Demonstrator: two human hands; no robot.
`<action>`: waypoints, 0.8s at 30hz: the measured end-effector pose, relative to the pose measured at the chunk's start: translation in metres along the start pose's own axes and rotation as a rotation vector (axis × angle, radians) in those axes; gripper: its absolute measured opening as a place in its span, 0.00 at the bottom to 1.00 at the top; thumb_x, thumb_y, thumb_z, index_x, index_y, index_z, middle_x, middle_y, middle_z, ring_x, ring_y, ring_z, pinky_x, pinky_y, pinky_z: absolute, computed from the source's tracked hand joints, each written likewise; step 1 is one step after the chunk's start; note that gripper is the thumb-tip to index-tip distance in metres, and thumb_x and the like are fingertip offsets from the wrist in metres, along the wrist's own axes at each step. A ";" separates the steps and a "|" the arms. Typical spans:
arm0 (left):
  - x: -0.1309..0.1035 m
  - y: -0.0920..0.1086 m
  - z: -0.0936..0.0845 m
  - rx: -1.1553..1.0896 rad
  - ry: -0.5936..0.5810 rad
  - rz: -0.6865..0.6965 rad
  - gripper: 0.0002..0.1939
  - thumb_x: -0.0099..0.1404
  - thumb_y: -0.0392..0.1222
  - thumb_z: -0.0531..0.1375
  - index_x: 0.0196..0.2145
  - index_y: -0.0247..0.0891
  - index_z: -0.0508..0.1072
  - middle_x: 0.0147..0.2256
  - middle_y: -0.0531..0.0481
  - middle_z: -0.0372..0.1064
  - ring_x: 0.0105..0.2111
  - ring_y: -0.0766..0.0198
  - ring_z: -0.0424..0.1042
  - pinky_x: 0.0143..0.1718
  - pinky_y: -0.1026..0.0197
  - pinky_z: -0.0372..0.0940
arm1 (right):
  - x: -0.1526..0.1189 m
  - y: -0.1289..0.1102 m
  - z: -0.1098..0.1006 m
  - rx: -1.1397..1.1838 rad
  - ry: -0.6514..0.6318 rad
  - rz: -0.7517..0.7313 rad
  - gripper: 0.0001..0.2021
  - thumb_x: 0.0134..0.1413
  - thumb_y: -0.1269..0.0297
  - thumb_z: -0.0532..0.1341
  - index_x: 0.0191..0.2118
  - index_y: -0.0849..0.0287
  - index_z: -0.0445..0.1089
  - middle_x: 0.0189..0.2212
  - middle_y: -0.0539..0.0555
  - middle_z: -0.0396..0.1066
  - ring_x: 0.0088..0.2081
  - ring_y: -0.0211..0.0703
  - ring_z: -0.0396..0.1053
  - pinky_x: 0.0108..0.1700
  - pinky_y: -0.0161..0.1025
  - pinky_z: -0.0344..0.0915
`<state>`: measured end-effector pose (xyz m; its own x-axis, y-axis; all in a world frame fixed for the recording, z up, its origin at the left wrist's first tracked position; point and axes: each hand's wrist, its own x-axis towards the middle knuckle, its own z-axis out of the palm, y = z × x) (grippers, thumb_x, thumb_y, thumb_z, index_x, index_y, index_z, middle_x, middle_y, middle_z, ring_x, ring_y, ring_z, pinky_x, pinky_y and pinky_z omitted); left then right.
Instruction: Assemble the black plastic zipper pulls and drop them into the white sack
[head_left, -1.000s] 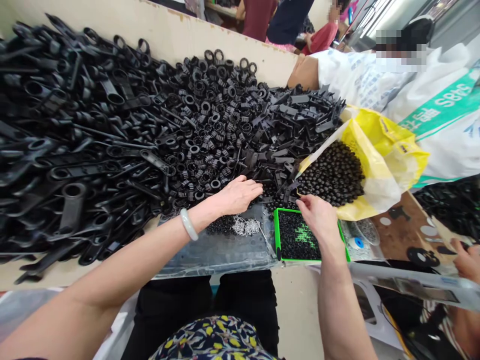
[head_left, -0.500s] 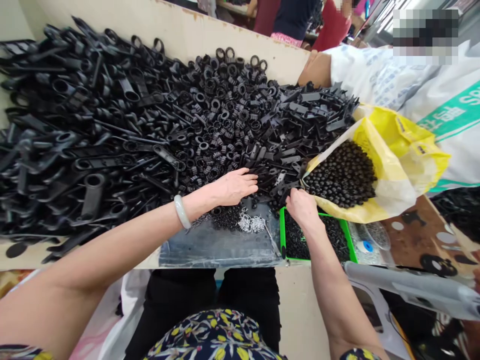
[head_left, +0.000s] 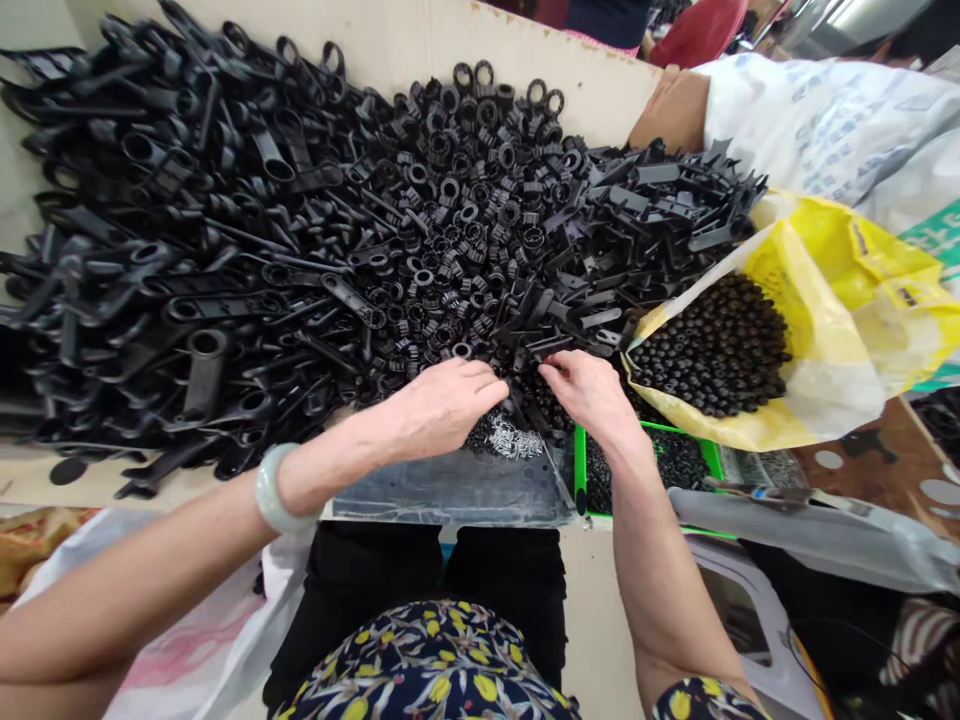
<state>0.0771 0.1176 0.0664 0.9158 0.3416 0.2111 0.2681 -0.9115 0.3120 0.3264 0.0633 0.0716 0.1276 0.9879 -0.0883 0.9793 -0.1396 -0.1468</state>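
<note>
My left hand (head_left: 459, 402), with a pale bangle (head_left: 279, 490) on its wrist, is closed over the front edge of the black ring pile (head_left: 465, 215). Whatever its fingers hold is hidden. My right hand (head_left: 589, 388) faces it a short gap away, thumb and fingers pinched beside the flat black clips (head_left: 600, 318); I cannot make out what is in them. Just below the hands, small silver pins (head_left: 516, 438) lie in a heap on a grey board (head_left: 450, 492). A thin metal tool (head_left: 553, 455) rests to their right.
Long black plastic handles (head_left: 202, 375) fill the left side. A yellow-and-white bag (head_left: 840, 385) holds black beadlike parts (head_left: 709, 345). Under my right forearm stands a green-rimmed tray (head_left: 580, 470) of small black pieces. White sacks (head_left: 810, 125) and a grey tube (head_left: 810, 535) lie at right.
My right hand has moved left, from the bag's edge toward my left hand. My left hand has gone from loosely stretched fingers to curled ones. The camera view has shifted slightly.
</note>
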 end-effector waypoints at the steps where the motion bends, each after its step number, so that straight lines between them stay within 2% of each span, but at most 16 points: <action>1: -0.007 0.009 0.003 -0.066 -0.008 -0.047 0.14 0.70 0.28 0.53 0.46 0.38 0.74 0.43 0.41 0.77 0.46 0.53 0.75 0.52 0.52 0.68 | -0.008 0.003 -0.003 0.029 0.027 0.002 0.14 0.74 0.58 0.56 0.48 0.55 0.78 0.45 0.56 0.79 0.46 0.47 0.77 0.49 0.40 0.65; 4: -0.026 0.036 0.019 -0.364 0.046 -0.261 0.11 0.74 0.35 0.53 0.47 0.40 0.73 0.38 0.45 0.75 0.38 0.55 0.74 0.45 0.55 0.67 | -0.036 0.013 -0.005 0.010 0.040 0.014 0.13 0.72 0.53 0.59 0.52 0.52 0.76 0.46 0.55 0.78 0.45 0.48 0.77 0.47 0.42 0.66; 6: -0.038 0.052 0.032 -0.714 0.101 -0.459 0.08 0.75 0.41 0.55 0.48 0.43 0.72 0.38 0.47 0.77 0.36 0.58 0.74 0.41 0.57 0.65 | -0.053 0.017 0.002 -0.063 -0.007 -0.050 0.17 0.69 0.50 0.63 0.57 0.51 0.72 0.48 0.55 0.77 0.48 0.52 0.76 0.46 0.44 0.65; 8: -0.048 0.067 0.043 -1.157 0.129 -0.671 0.09 0.75 0.47 0.57 0.48 0.42 0.70 0.38 0.48 0.80 0.34 0.61 0.75 0.38 0.60 0.64 | -0.063 0.017 0.013 -0.117 -0.025 -0.133 0.20 0.67 0.51 0.64 0.60 0.51 0.69 0.50 0.56 0.76 0.51 0.55 0.75 0.47 0.46 0.65; 10: -0.056 0.078 0.051 -1.523 0.158 -0.831 0.14 0.73 0.52 0.60 0.48 0.41 0.68 0.35 0.47 0.81 0.31 0.63 0.75 0.35 0.61 0.63 | -0.063 0.014 0.025 -0.098 -0.020 -0.192 0.19 0.68 0.54 0.64 0.60 0.52 0.68 0.50 0.56 0.74 0.50 0.54 0.75 0.48 0.46 0.65; 11: -0.059 0.082 0.055 -1.639 0.178 -0.882 0.16 0.72 0.53 0.62 0.47 0.40 0.68 0.35 0.46 0.81 0.30 0.63 0.74 0.34 0.62 0.63 | -0.061 0.012 0.031 -0.059 -0.017 -0.210 0.18 0.69 0.56 0.63 0.60 0.53 0.68 0.50 0.57 0.74 0.48 0.52 0.75 0.48 0.45 0.66; 14: -0.059 0.088 0.064 -1.756 0.196 -0.933 0.19 0.69 0.54 0.66 0.46 0.39 0.67 0.39 0.43 0.81 0.29 0.65 0.74 0.31 0.63 0.62 | -0.044 0.003 0.043 0.085 0.006 -0.238 0.13 0.72 0.61 0.59 0.58 0.55 0.69 0.50 0.56 0.73 0.43 0.46 0.76 0.47 0.42 0.68; 18: -0.038 0.083 0.073 -1.737 0.205 -0.877 0.16 0.69 0.51 0.66 0.46 0.39 0.68 0.52 0.41 0.76 0.34 0.66 0.78 0.31 0.65 0.65 | -0.015 -0.010 0.045 0.158 0.071 -0.264 0.13 0.73 0.66 0.55 0.55 0.57 0.73 0.49 0.57 0.74 0.46 0.46 0.76 0.50 0.40 0.68; 21: -0.015 0.073 0.076 -1.720 0.230 -0.845 0.15 0.68 0.49 0.65 0.44 0.39 0.68 0.53 0.42 0.72 0.38 0.64 0.80 0.32 0.65 0.68 | -0.007 -0.016 0.035 0.218 0.087 -0.299 0.14 0.73 0.67 0.54 0.55 0.57 0.74 0.49 0.57 0.75 0.46 0.45 0.76 0.49 0.39 0.68; 24: 0.004 0.060 0.077 -1.671 0.228 -0.829 0.12 0.69 0.46 0.64 0.45 0.39 0.68 0.52 0.44 0.72 0.40 0.62 0.80 0.33 0.64 0.68 | -0.024 -0.015 0.016 0.242 0.177 -0.263 0.13 0.74 0.63 0.54 0.54 0.55 0.74 0.49 0.55 0.76 0.45 0.45 0.75 0.48 0.41 0.66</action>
<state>0.1197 0.0463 0.0149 0.6342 0.6688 -0.3880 -0.0944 0.5650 0.8197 0.3061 0.0409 0.0600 -0.0767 0.9856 0.1509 0.9196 0.1285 -0.3714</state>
